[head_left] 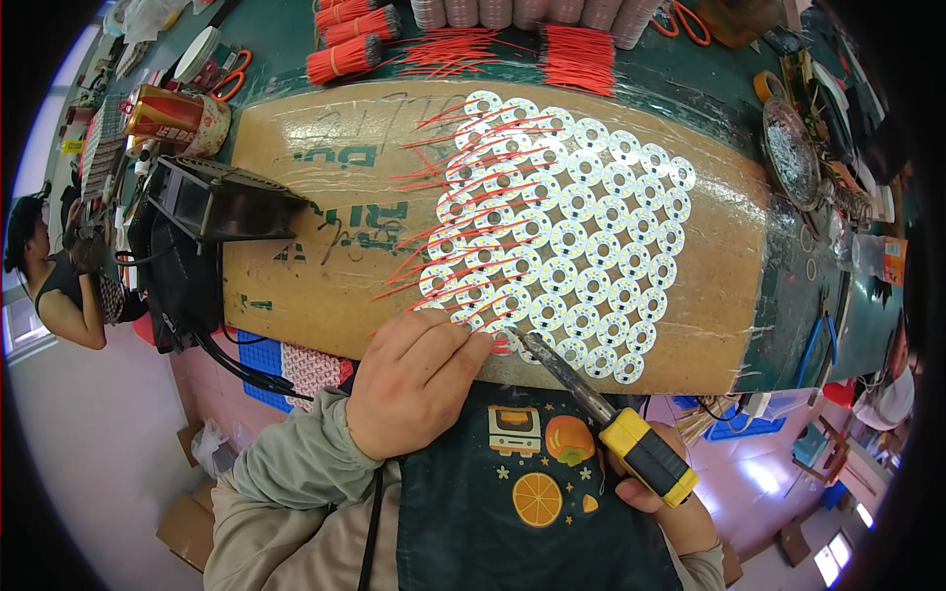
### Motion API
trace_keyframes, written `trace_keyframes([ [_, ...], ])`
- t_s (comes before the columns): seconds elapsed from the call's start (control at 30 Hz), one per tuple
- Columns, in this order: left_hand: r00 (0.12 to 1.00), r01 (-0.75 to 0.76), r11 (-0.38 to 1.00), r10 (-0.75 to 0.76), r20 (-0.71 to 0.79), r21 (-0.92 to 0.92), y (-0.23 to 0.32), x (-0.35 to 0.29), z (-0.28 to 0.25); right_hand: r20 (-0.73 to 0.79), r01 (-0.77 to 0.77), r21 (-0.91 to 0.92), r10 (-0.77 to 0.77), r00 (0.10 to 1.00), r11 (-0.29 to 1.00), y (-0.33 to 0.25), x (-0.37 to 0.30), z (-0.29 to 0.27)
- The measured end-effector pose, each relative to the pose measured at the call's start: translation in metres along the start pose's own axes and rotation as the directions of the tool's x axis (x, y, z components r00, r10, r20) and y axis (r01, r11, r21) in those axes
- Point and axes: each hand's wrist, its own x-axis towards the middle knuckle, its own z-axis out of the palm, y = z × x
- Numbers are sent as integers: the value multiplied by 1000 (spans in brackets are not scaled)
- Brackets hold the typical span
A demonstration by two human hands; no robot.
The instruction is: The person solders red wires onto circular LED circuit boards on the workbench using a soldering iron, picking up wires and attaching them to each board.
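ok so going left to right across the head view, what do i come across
Co-worker, black boxy device, left hand, yellow-and-black soldering iron, blue-handled tool.

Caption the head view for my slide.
Soldering iron in the right hand, angled over white ring-shaped boards; left hand beside red wires.

The left hand [419,379] bends its fingers at the near edge of the white ring-shaped boards [592,241]. Just right of those fingertips is the tip of a soldering iron [650,458], gripped by the right hand [645,495]. Red wires [458,229] fan out beyond the left fingers; a black fan [222,197] stands well to their left.
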Motion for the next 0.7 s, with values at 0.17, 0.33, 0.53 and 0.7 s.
trace_keyframes([
  [0.17,1000,12,1000,-12,-2,-16,1,2,-2,-78,-18,76,24,997,997,-4,0,2],
  [0.33,1000,-12,1000,13,27,-15,4,-2,-6,-57,-85,89,91,994,992,-15,3,-2],
  [0.53,996,-66,997,68,57,-32,2,-5,-4,-51,-125,89,130,990,988,-15,1,-2],
  [0.7,995,-62,998,64,73,-30,3,-6,-6,-35,-133,90,136,990,987,-12,-3,-2],
])
